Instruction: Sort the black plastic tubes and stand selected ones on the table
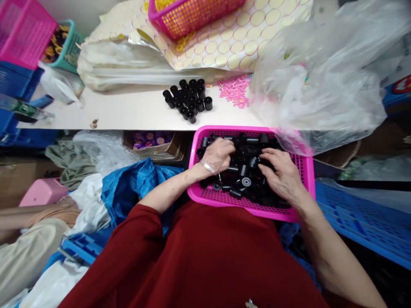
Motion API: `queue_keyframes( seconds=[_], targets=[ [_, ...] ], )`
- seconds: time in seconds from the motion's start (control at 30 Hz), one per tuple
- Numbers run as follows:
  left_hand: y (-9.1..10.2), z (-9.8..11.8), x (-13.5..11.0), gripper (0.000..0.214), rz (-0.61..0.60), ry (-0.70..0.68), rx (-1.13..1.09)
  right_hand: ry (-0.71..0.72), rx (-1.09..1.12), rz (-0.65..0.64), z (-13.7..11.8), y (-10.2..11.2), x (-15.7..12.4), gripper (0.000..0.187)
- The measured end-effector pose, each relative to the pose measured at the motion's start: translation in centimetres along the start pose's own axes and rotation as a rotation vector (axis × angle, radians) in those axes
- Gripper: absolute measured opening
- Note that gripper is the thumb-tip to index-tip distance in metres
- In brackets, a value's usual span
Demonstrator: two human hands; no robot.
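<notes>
A pink mesh basket point(250, 213) at my lap holds many glossy black cylindrical parts point(236, 193); one shows a round grey end with a hole. My left hand point(218, 155), with a bracelet at the wrist, is over the basket's left half. Its fingers are curled down among the parts, and whatever they pinch is hidden. At the right half is my right hand point(281, 174), fingers apart and tips at the black parts, with no part clearly gripped. Beyond the basket, a cluster of short black cylinders point(192, 107) stands upright on the white tabletop point(128, 112).
Small pink pieces point(236, 90) lie beside the cluster. A clear plastic bag point(324, 81) overhangs the basket's right corner. Behind are a sheet of round stickers point(237, 55) and another pink basket point(195, 21) with yellow pieces. Blue crates point(362, 218) stand right; a person's leg point(35, 244) shows left.
</notes>
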State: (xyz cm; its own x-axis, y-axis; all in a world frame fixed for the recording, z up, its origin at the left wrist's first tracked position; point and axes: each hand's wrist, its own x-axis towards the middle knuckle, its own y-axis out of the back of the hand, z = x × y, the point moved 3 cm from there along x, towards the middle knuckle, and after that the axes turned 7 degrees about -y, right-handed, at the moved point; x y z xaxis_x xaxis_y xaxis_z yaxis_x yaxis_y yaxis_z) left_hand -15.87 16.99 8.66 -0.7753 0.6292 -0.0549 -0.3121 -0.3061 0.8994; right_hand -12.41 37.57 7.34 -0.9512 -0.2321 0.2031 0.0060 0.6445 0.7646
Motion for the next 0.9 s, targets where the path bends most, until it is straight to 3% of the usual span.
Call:
queue_keyframes(
  seconds=[0.07,0.13,0.27,0.37,0.47,0.63,0.73,0.9],
  targets=[
    [1.1,-1.5,0.5,0.032,0.061,0.197,0.140,0.036,-0.049,-0.071,-0.2,-1.2,2.4,0.027],
    [1.5,-2.5,0.9,0.047,-0.027,0.278,0.167,0.055,-0.133,-0.221,-0.9,-2.7,4.6,0.036],
    [0.9,-2.4,0.0,0.065,-0.320,0.250,0.082,0.057,-0.402,-0.469,-2.0,-4.6,6.0,0.064],
    [-0.4,-0.6,-2.0,0.067,-0.441,0.162,-0.003,0.141,-0.416,-0.560,-2.0,-4.2,3.9,0.052],
    [-2.0,2.1,-3.8,0.064,-0.446,0.089,-0.022,0.205,-0.298,-0.503,-1.6,-2.4,0.4,0.038],
    [-3.7,5.6,-4.5,0.061,-0.423,0.032,0.035,0.193,-0.237,-0.260,-1.1,0.3,-4.3,0.030],
    [-3.8,6.3,-4.5,0.059,-0.453,-0.048,0.002,0.175,-0.191,-0.168,-1.0,1.0,-5.7,0.031],
    [-3.7,6.2,-5.6,0.049,-0.423,-0.166,-0.019,0.140,-0.118,-0.130,-0.8,1.5,-6.7,0.031]
  ],
)
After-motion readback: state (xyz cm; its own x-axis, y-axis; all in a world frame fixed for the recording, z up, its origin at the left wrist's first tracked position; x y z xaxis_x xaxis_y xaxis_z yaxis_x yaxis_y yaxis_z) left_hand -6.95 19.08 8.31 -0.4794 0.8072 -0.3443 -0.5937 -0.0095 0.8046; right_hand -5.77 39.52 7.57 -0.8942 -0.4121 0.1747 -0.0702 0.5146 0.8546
